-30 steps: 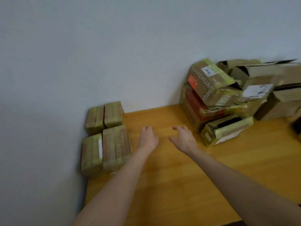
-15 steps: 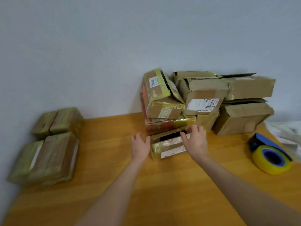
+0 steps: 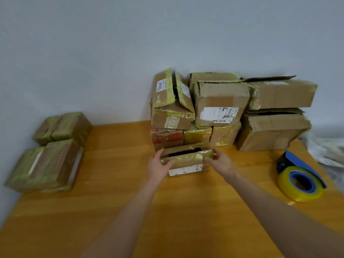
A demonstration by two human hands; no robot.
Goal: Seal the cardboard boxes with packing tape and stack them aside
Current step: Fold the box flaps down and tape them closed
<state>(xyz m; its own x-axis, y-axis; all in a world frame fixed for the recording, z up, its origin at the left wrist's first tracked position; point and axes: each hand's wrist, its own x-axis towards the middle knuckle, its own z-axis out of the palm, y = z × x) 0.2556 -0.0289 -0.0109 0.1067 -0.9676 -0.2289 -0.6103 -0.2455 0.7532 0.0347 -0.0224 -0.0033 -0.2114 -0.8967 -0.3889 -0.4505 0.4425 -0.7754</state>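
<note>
A small cardboard box (image 3: 188, 162) with yellowish tape and a gaping top slit sits on the wooden table (image 3: 119, 183), in front of a pile of worn boxes (image 3: 219, 108) against the wall. My left hand (image 3: 158, 166) grips its left end, thumb over the front edge. My right hand (image 3: 220, 161) holds its right end. A tape dispenser (image 3: 299, 177) with a yellow roll and blue handle lies at the right. Taped boxes (image 3: 54, 151) are grouped at the table's left end.
A grey wall runs behind the table. Crumpled white plastic (image 3: 327, 151) lies past the table's right edge. Bare tabletop stretches between the taped boxes and the pile, and in front of my arms.
The view swung right from the taped boxes to the pile. Both hands travelled from bare tabletop to the small front box and closed on its two ends.
</note>
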